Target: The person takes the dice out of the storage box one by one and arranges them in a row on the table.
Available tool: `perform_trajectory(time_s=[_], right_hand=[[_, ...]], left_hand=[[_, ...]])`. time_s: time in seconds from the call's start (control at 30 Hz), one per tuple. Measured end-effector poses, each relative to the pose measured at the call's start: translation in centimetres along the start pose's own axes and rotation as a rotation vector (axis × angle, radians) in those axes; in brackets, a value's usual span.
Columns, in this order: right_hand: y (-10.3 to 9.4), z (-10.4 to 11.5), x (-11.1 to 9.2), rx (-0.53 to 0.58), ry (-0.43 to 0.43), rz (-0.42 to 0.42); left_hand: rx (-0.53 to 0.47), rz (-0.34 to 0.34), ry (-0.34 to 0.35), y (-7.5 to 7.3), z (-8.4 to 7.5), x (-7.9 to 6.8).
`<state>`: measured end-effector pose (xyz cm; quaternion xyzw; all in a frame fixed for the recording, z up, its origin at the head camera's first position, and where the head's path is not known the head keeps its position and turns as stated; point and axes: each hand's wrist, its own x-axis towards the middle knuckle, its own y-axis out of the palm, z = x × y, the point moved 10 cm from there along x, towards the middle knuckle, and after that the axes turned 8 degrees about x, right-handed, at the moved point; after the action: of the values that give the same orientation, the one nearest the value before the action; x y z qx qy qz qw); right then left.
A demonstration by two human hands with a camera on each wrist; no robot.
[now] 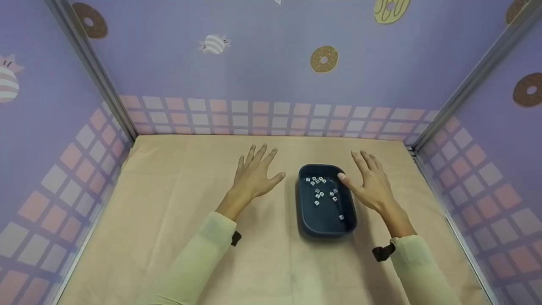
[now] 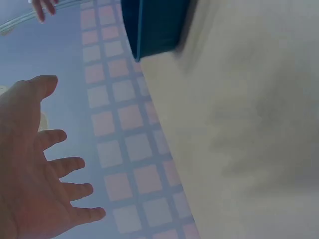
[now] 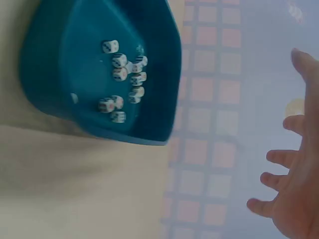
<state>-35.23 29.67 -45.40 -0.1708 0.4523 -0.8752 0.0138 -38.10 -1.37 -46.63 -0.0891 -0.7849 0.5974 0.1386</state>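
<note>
A dark blue rectangular tub [image 1: 328, 226] with rounded corners stands on the table, right of the middle. Several small white dice [image 1: 317, 195] lie scattered on its floor; the right wrist view shows the dice [image 3: 119, 73] close up. My left hand [image 1: 255, 174] hovers to the left of the tub, fingers spread and holding nothing. On the other side, my right hand [image 1: 372, 186] is raised at the tub's right edge, its thumb over the rim in the head view. Its fingers are straight and nothing is in them.
A beige cloth [image 1: 203, 190] covers the table. Purple panels with a pink and white checked band [image 1: 260, 114] wall it in at the back and both sides. Metal posts [image 1: 95, 72] stand at the back corners. Each wrist wears a dark strap [image 1: 383, 253].
</note>
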Motion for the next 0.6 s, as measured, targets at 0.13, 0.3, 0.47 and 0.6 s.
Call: perform_trajectory(time_s=[0.13, 0.3, 0.47, 0.6], right_hand=[[0.9, -2.4, -1.6, 0.166, 0.045, -0.027], [2.8, -5.5, -3.1, 0.35, 0.151, -0.01], [4.9, -8.3, -4.0, 0.59, 0.319, 0.037], [6.5, -9.8, -4.4, 0.765, 0.427, 0.091]], left_hand=[[-0.045, 0.006, 0.039, 0.6, -2.8, -0.6], [-0.109, 0.034, 0.162, 4.2, -8.2, -1.5], [-0.155, 0.05, 0.252, 8.5, -12.5, -1.6], [-0.18, 0.07, 0.279, 10.9, -14.7, -0.9]])
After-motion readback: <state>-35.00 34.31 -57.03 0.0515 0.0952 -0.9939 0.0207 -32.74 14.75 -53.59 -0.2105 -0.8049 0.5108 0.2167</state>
